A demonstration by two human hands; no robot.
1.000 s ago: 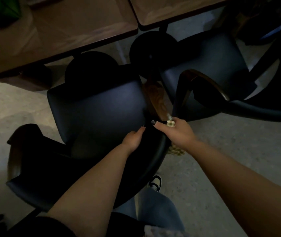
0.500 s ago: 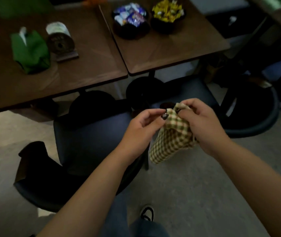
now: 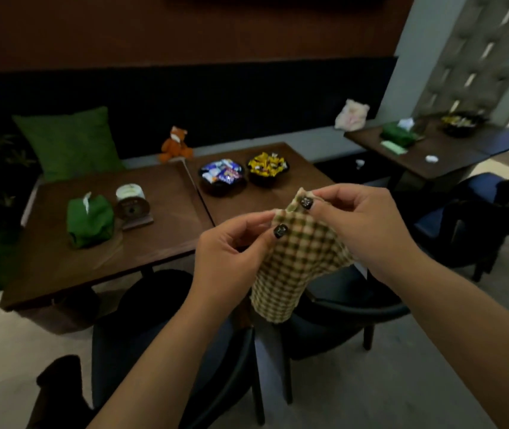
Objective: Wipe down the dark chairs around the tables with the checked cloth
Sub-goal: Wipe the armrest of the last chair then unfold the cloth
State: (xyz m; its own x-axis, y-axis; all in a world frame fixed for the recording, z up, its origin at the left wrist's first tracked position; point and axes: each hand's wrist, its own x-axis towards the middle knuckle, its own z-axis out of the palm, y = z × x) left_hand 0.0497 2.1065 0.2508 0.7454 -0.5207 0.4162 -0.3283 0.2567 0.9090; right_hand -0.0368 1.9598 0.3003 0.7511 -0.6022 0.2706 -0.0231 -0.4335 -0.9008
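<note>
- checked cloth [image 3: 293, 267]: held up in the air above the dark chairs, its top edge pinched at two spots, the rest hanging loose below; not in contact with any chair.
- left hand [image 3: 234, 252]: thumb and forefinger closed on the cloth's upper left edge; remaining fingers curled.
- right hand [image 3: 361, 224]: thumb and forefinger closed on the upper right corner; cloth bunched under the palm.
- step in hand, as judged: cloth being spread or refolded. a flat pad with a fresh face outward is advised before it is laid on a seat; trailing corners are best gathered in.
- near chair [image 3: 160, 345]: dark seat, tucked partly under the left table, directly below the hands.
- second chair [image 3: 349, 308]: dark, curved back, just right of the first.
- tables [image 3: 166, 243]: two brown tops set edge to edge, bearing a green tissue pouch [image 3: 89, 219] and two sweet bowls [image 3: 221, 176].
- room: dimly lit; dark bench with green cushion [image 3: 70, 144] behind; pale floor.
</note>
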